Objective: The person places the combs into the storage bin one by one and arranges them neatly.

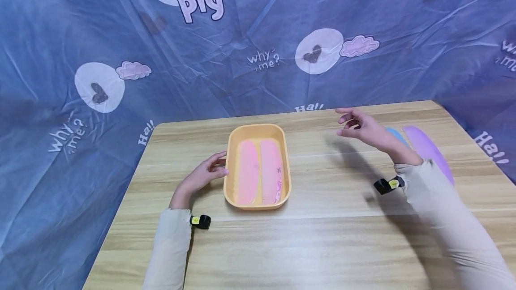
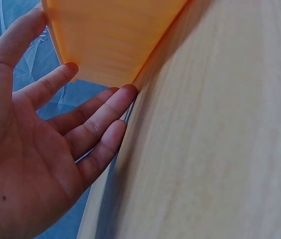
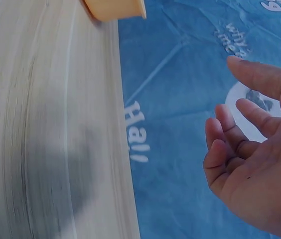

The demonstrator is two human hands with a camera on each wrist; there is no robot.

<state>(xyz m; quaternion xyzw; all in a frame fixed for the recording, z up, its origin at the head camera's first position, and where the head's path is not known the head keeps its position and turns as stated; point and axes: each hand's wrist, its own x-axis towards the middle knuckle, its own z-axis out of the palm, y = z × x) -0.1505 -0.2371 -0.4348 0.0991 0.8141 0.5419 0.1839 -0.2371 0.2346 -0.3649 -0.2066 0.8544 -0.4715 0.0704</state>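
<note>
A yellow-orange tray [image 1: 228, 191] with rounded corners stands on the table, longer from front to back than across. Two long, flat pink pieces [image 1: 248, 171] shaped like combs lie side by side in it, the right one with a shiny, wrinkled patch near its front end. My left hand [image 1: 205, 172] is at the tray's left side, fingers spread, with fingertips against the outer wall [image 2: 110, 35]. To the right, my right hand [image 1: 364, 130] hangs above the table with loosely bent fingers [image 3: 220, 144] and nothing in it.
Partly behind the right forearm, a purple flat piece [image 1: 429, 149] with a curved edge and a blue piece [image 1: 397, 134] lie on the wooden table [image 1: 274, 254]. A blue printed cloth [image 1: 242, 26] hangs behind the table's back edge.
</note>
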